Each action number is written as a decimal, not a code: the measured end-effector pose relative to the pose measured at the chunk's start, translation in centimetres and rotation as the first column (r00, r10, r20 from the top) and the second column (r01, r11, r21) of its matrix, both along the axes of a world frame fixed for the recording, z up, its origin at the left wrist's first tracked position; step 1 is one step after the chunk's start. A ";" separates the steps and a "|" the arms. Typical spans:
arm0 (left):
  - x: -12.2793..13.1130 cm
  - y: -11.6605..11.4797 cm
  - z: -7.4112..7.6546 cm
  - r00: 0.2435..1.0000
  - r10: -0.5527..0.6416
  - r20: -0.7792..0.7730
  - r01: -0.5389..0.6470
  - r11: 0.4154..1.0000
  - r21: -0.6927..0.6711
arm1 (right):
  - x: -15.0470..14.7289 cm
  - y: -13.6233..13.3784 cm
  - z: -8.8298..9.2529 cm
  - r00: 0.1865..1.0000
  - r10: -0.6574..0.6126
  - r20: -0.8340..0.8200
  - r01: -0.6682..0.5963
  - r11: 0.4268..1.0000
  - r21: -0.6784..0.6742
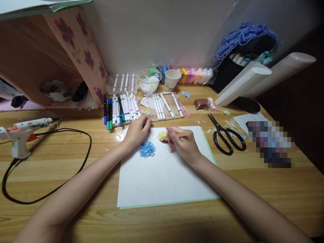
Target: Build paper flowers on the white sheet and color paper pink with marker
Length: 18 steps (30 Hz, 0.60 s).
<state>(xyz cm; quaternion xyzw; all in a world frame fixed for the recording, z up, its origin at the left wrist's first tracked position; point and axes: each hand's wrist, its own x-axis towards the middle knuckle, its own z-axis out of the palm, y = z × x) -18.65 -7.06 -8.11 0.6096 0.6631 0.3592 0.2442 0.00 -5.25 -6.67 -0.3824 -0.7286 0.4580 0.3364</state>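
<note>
A white sheet of paper (162,182) with a pale green border lies on the table. On it sit a fluffy round patch of blue shreds (147,149) and a smaller yellow patch (162,135) with brown at its lower edge. My right hand (181,140) is closed in a pinch at the yellow patch; whatever its fingertips hold is too small to name. Resting at the paper's upper left edge, my left hand (139,130) has loosely curled fingers, with nothing visible in them. It lies just above the blue patch.
Markers (126,106) and an open marker case (165,108) lie beyond the paper, before a clear bowl (149,81) and a paper cup (172,80). Black-handled scissors (225,135) are at right, near brown clay (200,104). A glue gun (22,135) with its cord stands left.
</note>
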 end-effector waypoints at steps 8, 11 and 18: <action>-0.1 0.0 -0.1 1.000 -0.008 0.018 0.008 1.000 0.024 | -0.9 0.8 1.0 0.999 -0.032 0.015 0.033 0.997 -0.072; -0.2 0.0 -0.2 1.000 -0.008 0.018 0.008 1.000 0.024 | -0.2 0.5 0.9 0.996 -0.077 -0.044 0.072 0.991 -0.116; -0.2 0.0 -0.4 1.000 -0.002 0.013 0.002 1.000 0.026 | 0.7 0.0 0.6 0.997 -0.054 -0.054 0.051 0.997 -0.056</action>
